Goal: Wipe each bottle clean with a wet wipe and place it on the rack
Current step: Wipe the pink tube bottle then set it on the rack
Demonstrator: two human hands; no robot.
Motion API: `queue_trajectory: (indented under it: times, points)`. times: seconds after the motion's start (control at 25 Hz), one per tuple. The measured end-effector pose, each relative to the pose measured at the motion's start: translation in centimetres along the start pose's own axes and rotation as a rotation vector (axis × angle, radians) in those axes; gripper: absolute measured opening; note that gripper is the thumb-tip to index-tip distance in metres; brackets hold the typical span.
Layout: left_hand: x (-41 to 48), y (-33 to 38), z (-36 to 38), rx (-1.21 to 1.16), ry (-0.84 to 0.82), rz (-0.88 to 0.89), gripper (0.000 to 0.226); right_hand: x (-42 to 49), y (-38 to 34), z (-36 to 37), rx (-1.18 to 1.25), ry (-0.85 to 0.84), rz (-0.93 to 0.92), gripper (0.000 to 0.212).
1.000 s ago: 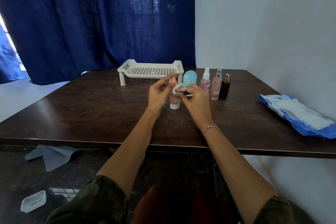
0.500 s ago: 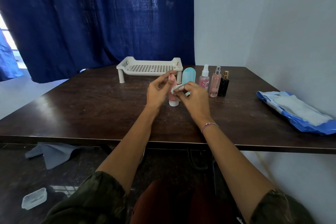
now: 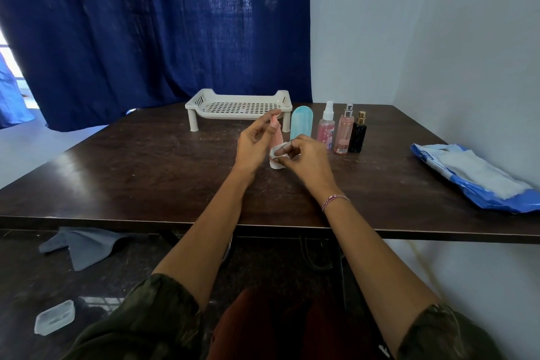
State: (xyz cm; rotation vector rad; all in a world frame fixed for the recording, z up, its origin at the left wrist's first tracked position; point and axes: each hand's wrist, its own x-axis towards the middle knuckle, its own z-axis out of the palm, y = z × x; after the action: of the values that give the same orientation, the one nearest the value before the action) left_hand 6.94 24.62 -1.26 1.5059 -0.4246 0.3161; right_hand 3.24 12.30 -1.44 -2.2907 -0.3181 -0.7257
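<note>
A pink tube bottle (image 3: 276, 134) stands cap-down on the dark table (image 3: 146, 172). My left hand (image 3: 252, 145) pinches its top end between thumb and forefinger. My right hand (image 3: 306, 155) pinches a small folded white wet wipe (image 3: 276, 152) and presses it against the tube's lower part. Behind them stand a light blue bottle (image 3: 301, 126), a pink spray bottle (image 3: 326, 127), a taller pink perfume bottle (image 3: 344, 131) and a black bottle (image 3: 358, 134). The white perforated rack (image 3: 238, 108) at the back holds nothing.
A blue wet-wipe pack (image 3: 473, 175) lies open at the table's right edge by the white wall. A blue curtain hangs behind the table. On the floor at left lie a grey cloth (image 3: 81, 245) and a clear plastic lid (image 3: 54, 317).
My right hand has slid the wipe down the pink tube, from near its top toward the white cap. My left hand keeps its pinch on the tube's top.
</note>
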Motion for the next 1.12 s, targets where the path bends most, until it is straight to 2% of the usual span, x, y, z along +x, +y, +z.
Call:
queue_trajectory:
  times: [0.2, 0.44, 0.56, 0.68, 0.88, 1.0, 1.12]
  points:
    - [0.09, -0.6, -0.16, -0.012, -0.106, 0.05, 0.027, -0.01, 0.36, 0.04, 0.033, -0.054, 0.04, 0.013]
    - [0.15, -0.72, -0.1, 0.032, -0.145, 0.07, 0.035, 0.17, 0.31, 0.18, 0.123, 0.04, 0.043, 0.011]
    - [-0.09, -0.43, -0.04, -0.02, -0.16, 0.048, 0.03, 0.06, 0.08, 0.53, 0.096, -0.028, -0.038, 0.011]
    - [-0.15, -0.22, 0.07, -0.093, -0.162, 0.024, 0.031, 0.0, 0.24, 0.61, 0.067, -0.05, -0.014, 0.013]
    - [0.04, -0.34, -0.05, -0.146, -0.157, 0.005, 0.033, 0.02, 0.16, 0.36, 0.089, -0.018, 0.059, 0.013]
    - [0.07, -0.48, -0.09, -0.152, -0.16, -0.002, 0.031, 0.07, -0.05, 0.35, 0.061, 0.007, 0.026, 0.013]
    - [0.02, -0.49, -0.09, -0.158, -0.175, 0.018, 0.032, 0.19, -0.33, 0.48, 0.039, 0.113, -0.04, 0.014]
